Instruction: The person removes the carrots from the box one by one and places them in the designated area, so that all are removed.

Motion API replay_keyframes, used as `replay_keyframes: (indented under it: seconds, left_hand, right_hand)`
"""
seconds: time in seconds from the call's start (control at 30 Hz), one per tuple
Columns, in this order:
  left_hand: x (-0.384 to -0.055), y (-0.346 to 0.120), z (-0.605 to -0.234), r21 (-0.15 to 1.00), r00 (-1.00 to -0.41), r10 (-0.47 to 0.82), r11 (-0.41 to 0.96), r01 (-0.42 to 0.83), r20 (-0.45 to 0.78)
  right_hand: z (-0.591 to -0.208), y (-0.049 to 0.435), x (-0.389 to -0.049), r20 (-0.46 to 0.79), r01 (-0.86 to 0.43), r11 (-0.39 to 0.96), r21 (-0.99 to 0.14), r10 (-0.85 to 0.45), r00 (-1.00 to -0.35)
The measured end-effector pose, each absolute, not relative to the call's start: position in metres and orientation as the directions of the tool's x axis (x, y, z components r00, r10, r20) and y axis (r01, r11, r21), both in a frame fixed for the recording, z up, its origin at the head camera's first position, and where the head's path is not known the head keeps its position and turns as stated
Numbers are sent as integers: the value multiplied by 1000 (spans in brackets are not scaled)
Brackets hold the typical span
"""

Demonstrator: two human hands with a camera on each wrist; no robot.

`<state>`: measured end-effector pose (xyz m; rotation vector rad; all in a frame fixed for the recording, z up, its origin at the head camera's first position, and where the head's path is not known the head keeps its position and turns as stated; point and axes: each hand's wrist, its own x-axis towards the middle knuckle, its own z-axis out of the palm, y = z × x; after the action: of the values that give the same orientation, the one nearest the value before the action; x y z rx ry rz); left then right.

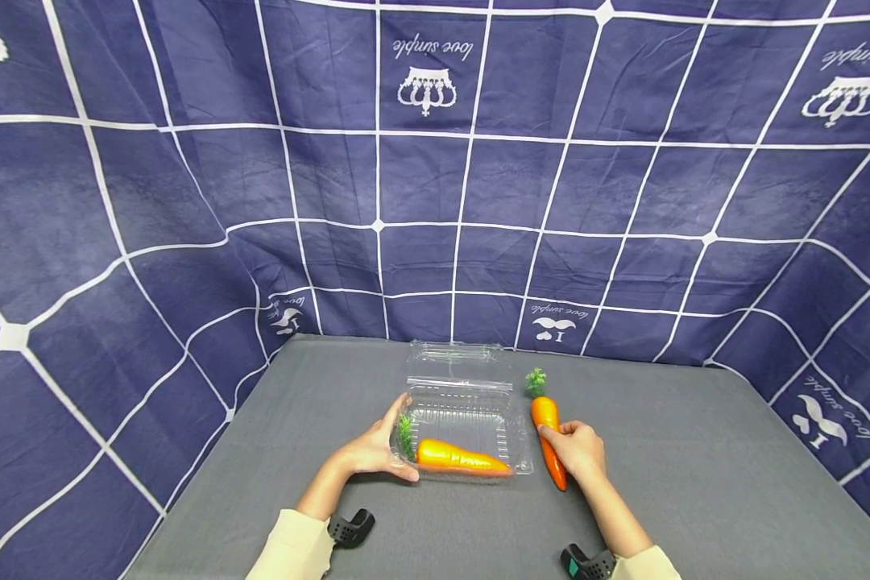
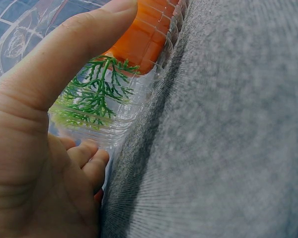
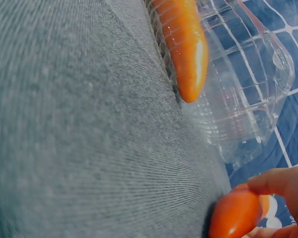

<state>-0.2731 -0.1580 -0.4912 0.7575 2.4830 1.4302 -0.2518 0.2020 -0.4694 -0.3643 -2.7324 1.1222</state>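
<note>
A clear plastic container (image 1: 464, 419) sits on the grey cloth, its lid folded back. Lying along its front side is an orange toy carrot (image 1: 457, 457), its green leafy top (image 2: 102, 91) at the left end. My left hand (image 1: 374, 449) grips the container's left end, thumb at the front corner and fingers along the side. To the right of the container, my right hand (image 1: 582, 451) pinches a second toy carrot (image 1: 545, 413) around its middle. That carrot lies with leaves pointing away and tip toward me; in the right wrist view its tip (image 3: 233, 218) shows beside the fingers.
The grey cloth (image 1: 696, 451) covers the table surface. Behind it and at both sides hangs a navy curtain (image 1: 507, 185) with white grid lines. The raised lid (image 1: 457, 354) reaches back near the curtain's foot. Each wrist wears a black band (image 1: 351, 529).
</note>
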Motion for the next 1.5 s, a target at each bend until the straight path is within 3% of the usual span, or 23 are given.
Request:
replay_keyframes:
  seconds: [0.33, 0.67, 1.0, 1.33, 1.5]
  left_hand:
    - [-274, -159, -491, 845, -853, 511, 408, 346, 103]
    - [-273, -158, -492, 841, -854, 511, 415, 346, 100]
    - [-273, -158, -492, 845, -852, 515, 409, 345, 99]
    - [-271, -159, -490, 852, -858, 507, 409, 327, 86]
    - [-272, -158, -491, 848, -858, 507, 416, 329, 84]
  right_hand:
    - [-465, 210, -252, 15, 168, 636, -753, 273, -962]
    - [-442, 215, -250, 55, 122, 552, -825, 294, -954]
    - [-420, 194, -247, 40, 56, 426, -903, 214, -976]
    - [-424, 157, -253, 212, -172, 366, -914, 73, -974]
    - [-427, 141, -255, 180, -166, 279, -946, 24, -983]
